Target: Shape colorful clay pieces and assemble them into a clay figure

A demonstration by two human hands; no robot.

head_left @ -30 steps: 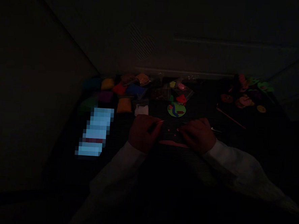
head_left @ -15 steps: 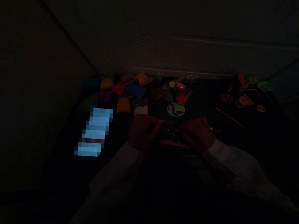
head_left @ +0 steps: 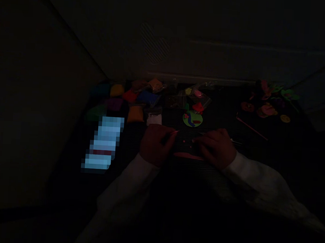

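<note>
The scene is very dark. My left hand [head_left: 156,145] is closed in a pinch, with the tip of a small pink piece of clay [head_left: 175,132] sticking out from its fingers. To its right, my right hand [head_left: 217,147] is also closed, its fingertips low over the dark table; what they hold is hidden. A thin pale tool [head_left: 237,142] shows behind the right wrist, and I cannot tell whether that hand grips it. Tiny pink clay bits [head_left: 184,141] lie between the hands. Nearer me is a long flat pink strip [head_left: 188,156], its right end by the right hand.
Beyond the hands lies a green disc [head_left: 197,116] with blue and red shapes. Several bags of coloured clay, an orange one [head_left: 135,113] among them, line the back left. A glowing blurred screen [head_left: 104,143] is at left. A pink stick [head_left: 251,128] and clay flowers [head_left: 266,109] sit at right.
The whole view has shifted slightly. My right hand's fingers have moved a little, and a thin line now shows beyond its fingertips. My left hand keeps its pinch on the pink piece.
</note>
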